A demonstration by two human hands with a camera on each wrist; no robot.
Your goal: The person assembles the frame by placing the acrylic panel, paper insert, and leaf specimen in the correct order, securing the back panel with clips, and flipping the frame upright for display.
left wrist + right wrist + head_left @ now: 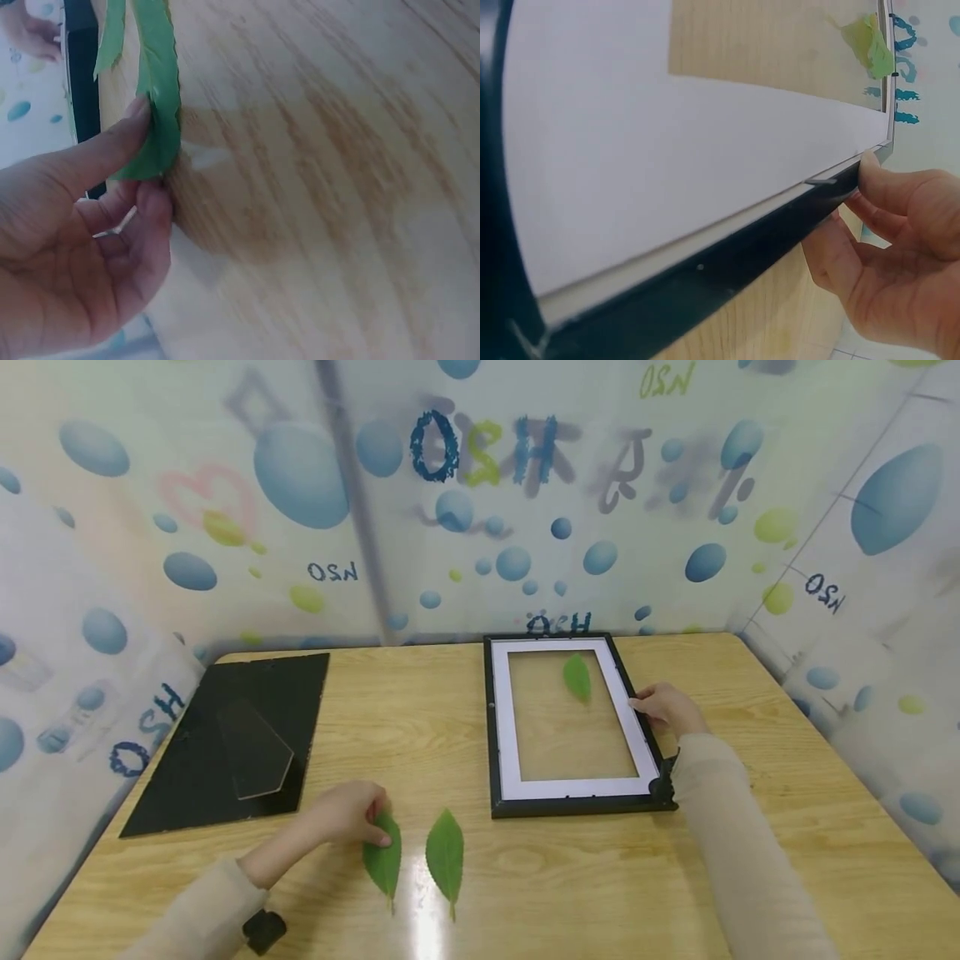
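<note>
My left hand (348,814) pinches the upper end of a green leaf (384,864) between thumb and fingers, low over the table. Close by on its right lies a second leaf (446,860), flat on the wood. With thumb on top and fingers at the outer side, my right hand (671,708) holds the right edge of a black picture frame (585,806). Inside the frame sits a white mat (510,727) around a see-through window, and a third leaf (577,677) lies in the upper right of that window. In the right wrist view the thumb touches the frame's rim (780,214).
A black backing board (262,693) with a stand flap (255,747) lies at the left of the wooden table (420,718). Behind the table hangs a patterned curtain (465,552), which also runs along both sides.
</note>
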